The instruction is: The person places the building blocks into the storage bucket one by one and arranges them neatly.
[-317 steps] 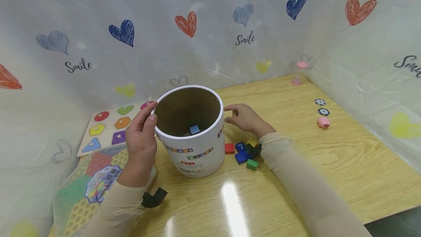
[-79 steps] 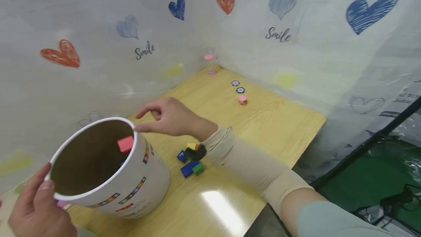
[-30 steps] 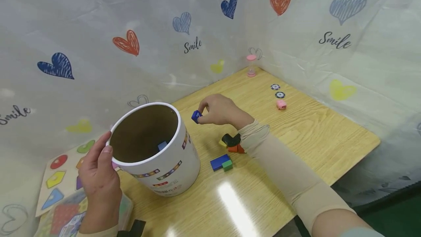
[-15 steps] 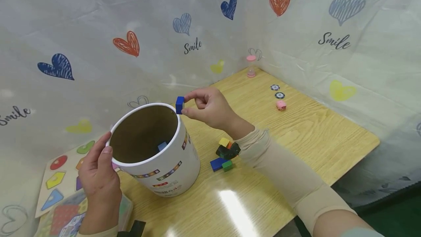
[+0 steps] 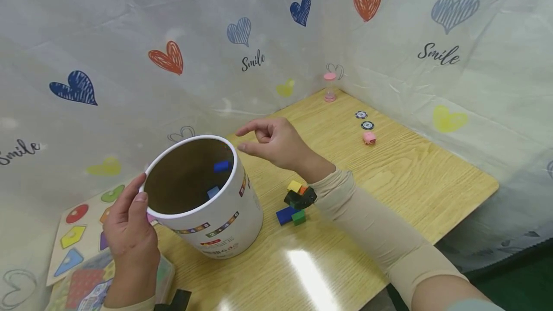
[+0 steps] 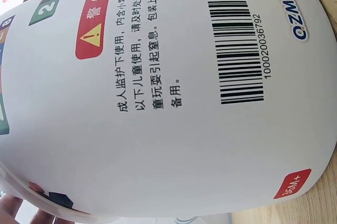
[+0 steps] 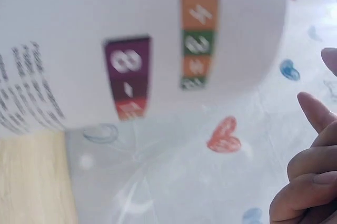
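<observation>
My left hand [image 5: 131,229] grips the rim of a tilted white bucket [image 5: 246,215], thumb outside and fingers over the edge. The bucket's printed wall [image 6: 158,155] fills the left wrist view. Just beyond the right side of the rim is my right hand [image 5: 282,145], thumb and forefinger spread with nothing between them. Inside the bucket, a dark blue block [image 5: 222,166] shows high by the right inner wall, above a lighter blue block [image 5: 212,192]. On the table to the right sit a blue block [image 5: 285,215], a green block [image 5: 298,217] and a yellow block [image 5: 294,186].
An orange block [image 5: 303,189] is partly hidden by the black wrist strap. A shape puzzle board [image 5: 60,253] and a clear-lidded box [image 5: 166,272] lie left. Farther right are a pink pig [image 5: 369,138], two chips [image 5: 367,125] and a pink-capped hourglass-like item [image 5: 330,88].
My right hand picked up the dark blue block, brought it left to the rim and let it go into the bucket. A red block went in earlier. My left hand still holds the rim.
</observation>
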Demonstrator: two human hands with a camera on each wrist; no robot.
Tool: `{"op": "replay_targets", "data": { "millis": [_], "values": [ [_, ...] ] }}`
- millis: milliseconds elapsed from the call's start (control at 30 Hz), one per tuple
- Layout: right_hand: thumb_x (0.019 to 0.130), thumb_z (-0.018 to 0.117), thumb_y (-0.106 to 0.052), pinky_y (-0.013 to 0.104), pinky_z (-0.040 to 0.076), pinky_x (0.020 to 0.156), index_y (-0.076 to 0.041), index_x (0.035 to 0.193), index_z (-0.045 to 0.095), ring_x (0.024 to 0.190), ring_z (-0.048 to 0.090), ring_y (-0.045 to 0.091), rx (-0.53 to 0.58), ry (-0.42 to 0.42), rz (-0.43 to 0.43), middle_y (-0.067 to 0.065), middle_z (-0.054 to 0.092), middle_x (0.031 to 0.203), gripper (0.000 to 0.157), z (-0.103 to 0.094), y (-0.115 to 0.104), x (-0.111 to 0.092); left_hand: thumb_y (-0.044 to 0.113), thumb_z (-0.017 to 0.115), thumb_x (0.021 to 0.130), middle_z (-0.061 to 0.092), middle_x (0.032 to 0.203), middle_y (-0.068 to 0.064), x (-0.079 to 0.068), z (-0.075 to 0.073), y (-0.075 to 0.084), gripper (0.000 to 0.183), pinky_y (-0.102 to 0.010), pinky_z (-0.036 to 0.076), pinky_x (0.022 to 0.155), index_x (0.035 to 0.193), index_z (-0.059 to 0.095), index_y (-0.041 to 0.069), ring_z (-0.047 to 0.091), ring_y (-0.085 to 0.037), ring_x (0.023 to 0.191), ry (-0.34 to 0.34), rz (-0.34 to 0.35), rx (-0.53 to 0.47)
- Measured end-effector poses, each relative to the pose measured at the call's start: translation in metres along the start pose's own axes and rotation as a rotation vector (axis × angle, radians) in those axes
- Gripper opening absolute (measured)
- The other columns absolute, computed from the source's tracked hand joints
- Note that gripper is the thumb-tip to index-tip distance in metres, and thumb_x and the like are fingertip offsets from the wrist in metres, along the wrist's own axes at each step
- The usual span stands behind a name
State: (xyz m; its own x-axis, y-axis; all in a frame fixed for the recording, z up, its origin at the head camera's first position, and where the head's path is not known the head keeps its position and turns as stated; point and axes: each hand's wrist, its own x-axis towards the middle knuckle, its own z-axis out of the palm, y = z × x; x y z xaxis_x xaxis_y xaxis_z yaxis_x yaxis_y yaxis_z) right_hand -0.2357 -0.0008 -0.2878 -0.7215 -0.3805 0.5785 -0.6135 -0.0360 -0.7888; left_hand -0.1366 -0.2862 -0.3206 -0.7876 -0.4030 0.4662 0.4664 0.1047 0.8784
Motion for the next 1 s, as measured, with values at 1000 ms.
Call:
{"op": "replay_targets", "data": {
  "millis": [1000],
  "values": [
    [0.058, 0.081, -0.047, 0.032, 0.048, 0.054, -0.020, 0.082, 0.062, 0.071, 0.054, 0.017, -1.064, -0.683, 0.867, -0.005, 0.060, 0.083, 0.041, -0.022, 0.087, -0.012, 0.012, 0.053, 0.096, 0.054, 0.131, -0.012, -0.001, 0.001, 0.000, 0.032, -0.042, 0.024, 0.112, 0.126, 0.060, 0.005, 0.041, -0.023, 0.127, 0.007, -0.007, -0.011]
  ]
}}
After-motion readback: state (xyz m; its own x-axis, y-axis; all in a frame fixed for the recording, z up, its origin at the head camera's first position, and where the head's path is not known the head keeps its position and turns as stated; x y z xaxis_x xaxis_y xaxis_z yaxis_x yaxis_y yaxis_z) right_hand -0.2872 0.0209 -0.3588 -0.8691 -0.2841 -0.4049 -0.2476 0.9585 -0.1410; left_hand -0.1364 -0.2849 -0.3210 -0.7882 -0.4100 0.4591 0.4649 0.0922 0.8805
